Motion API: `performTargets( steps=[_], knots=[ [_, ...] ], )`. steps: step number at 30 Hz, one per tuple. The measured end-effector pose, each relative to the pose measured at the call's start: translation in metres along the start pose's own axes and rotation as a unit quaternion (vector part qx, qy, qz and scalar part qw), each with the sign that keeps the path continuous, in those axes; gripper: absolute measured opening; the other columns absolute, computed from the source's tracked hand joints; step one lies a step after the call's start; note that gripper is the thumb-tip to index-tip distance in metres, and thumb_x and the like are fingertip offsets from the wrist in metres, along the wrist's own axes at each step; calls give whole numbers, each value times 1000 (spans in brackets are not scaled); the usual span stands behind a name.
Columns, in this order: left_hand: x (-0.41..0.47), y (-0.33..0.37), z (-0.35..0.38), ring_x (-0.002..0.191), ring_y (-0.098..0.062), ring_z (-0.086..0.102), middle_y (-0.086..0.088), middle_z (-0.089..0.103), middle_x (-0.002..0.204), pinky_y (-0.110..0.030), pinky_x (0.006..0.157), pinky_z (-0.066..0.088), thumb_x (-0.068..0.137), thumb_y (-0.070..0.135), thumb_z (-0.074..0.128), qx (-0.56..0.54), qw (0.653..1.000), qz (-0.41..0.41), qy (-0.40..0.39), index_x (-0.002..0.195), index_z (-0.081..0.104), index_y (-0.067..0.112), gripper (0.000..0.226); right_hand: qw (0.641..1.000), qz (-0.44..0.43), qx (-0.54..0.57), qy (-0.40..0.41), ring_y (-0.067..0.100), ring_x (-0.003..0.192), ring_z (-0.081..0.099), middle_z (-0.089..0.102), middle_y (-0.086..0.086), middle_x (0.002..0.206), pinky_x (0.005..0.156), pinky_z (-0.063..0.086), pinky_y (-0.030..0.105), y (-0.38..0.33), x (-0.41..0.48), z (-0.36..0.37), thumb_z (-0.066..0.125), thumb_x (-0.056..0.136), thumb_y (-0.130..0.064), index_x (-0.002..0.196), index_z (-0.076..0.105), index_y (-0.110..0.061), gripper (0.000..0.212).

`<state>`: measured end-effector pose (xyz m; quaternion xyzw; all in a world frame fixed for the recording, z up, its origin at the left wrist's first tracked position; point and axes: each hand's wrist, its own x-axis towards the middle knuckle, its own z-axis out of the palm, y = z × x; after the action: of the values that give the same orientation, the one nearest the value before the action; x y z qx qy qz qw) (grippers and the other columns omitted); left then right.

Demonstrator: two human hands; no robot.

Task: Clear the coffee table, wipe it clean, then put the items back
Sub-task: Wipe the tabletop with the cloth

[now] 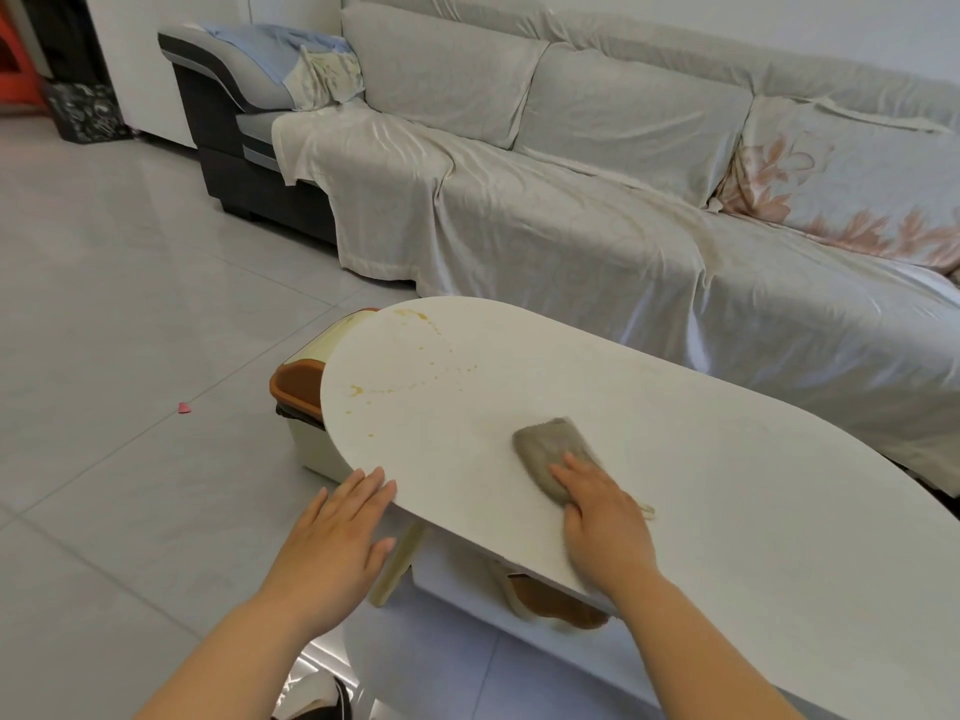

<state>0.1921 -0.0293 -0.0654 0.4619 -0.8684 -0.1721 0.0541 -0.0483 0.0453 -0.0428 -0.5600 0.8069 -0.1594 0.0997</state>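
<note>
White coffee table (pixel 675 459): right hand (pixel 602 517) flat on grey cloth (pixel 550 454).

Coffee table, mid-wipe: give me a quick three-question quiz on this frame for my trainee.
1. True or false: the right hand presses a grey cloth flat on the coffee table.
2. Where do the yellow-orange stains lie?
A. under the cloth
B. toward the rounded far-left end of the tabletop
C. on the sofa cover
3. Fill in: the left hand rests open at the table's near ____.

Key:
1. True.
2. B. They lie beyond the cloth, apart from it, above the bin that stands beside the table.
3. Edge. The fingertips touch the rim and the hand holds nothing.
</note>
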Motion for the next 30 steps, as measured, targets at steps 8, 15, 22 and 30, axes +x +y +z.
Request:
performTargets(
  steps=[8, 15, 22, 30],
  knots=[
    [7, 4, 1, 141, -10, -7, 7, 0, 155, -30, 114, -2, 92, 46, 25, -45, 999, -21, -2, 141, 11, 26, 54, 997, -72, 17, -27, 11, 142, 11, 16, -8, 155, 115, 9, 29, -56, -19, 31, 35, 84, -10, 140, 30, -28, 58],
    [14, 8, 2, 141, -10, -2, 6, 7, 154, -31, 114, 2, 93, 44, 26, -59, 998, -30, 20, 140, 17, 26, 51, 972, -209, -7, -109, 13, 142, 16, 21, -6, 153, 114, 9, 25, -27, -20, 11, 39, 85, -8, 137, 36, -26, 55],
    [11, 5, 4, 141, -9, -9, 7, -2, 155, -31, 114, -3, 93, 44, 23, -39, 999, -23, 17, 141, 9, 29, 52, 999, 31, -37, -11, 13, 143, 8, 7, -4, 156, 116, 7, 29, -4, 1, 2, 29, 92, -12, 143, 18, -24, 54],
    [21, 34, 14, 136, -2, 12, 4, 35, 146, -27, 111, -7, 86, 44, 13, -131, 979, -1, 154, 127, 46, 23, 57, 990, -141, 5, -23, 17, 142, 18, 25, -4, 152, 116, 9, 33, -36, 1, 30, 33, 87, -16, 138, 34, -24, 52]
  ],
)
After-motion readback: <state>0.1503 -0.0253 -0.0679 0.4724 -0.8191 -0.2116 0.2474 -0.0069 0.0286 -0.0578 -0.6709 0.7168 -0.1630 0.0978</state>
